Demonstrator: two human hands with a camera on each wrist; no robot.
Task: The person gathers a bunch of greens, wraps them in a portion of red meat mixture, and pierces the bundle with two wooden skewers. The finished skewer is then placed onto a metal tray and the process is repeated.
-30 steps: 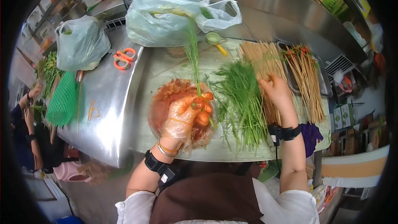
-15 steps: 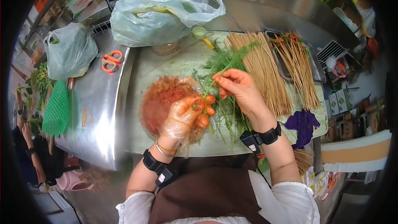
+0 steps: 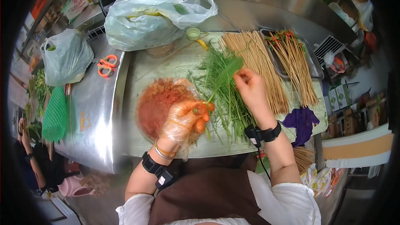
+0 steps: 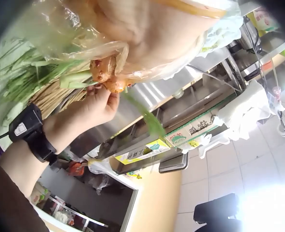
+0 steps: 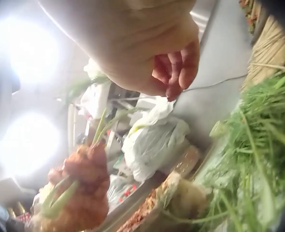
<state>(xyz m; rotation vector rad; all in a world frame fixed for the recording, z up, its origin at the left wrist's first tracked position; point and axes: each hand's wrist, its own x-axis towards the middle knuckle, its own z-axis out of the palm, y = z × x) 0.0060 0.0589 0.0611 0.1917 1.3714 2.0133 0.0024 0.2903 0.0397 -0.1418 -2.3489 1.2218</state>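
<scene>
The left hand, in a clear plastic glove, holds a green feathery sprig by its stem above the edge of a reddish shredded mix. In the right wrist view the stem crosses that hand's stained fingers. The bare right hand hovers over the pile of green fronds, close beside the sprig's leafy part. Its fingers are curled with the thumb against them, and the right wrist view shows nothing between them.
Thin wooden sticks lie behind the fronds; a metal tray holds more sticks with red-green tips. Plastic bags, orange scissors, a green net and a purple cloth lie around. Another person's arms show far left.
The sprig stood upright in the left hand, then leaned right with the right hand at its stem. The right hand has since drawn off rightward. The head view has shifted a little.
</scene>
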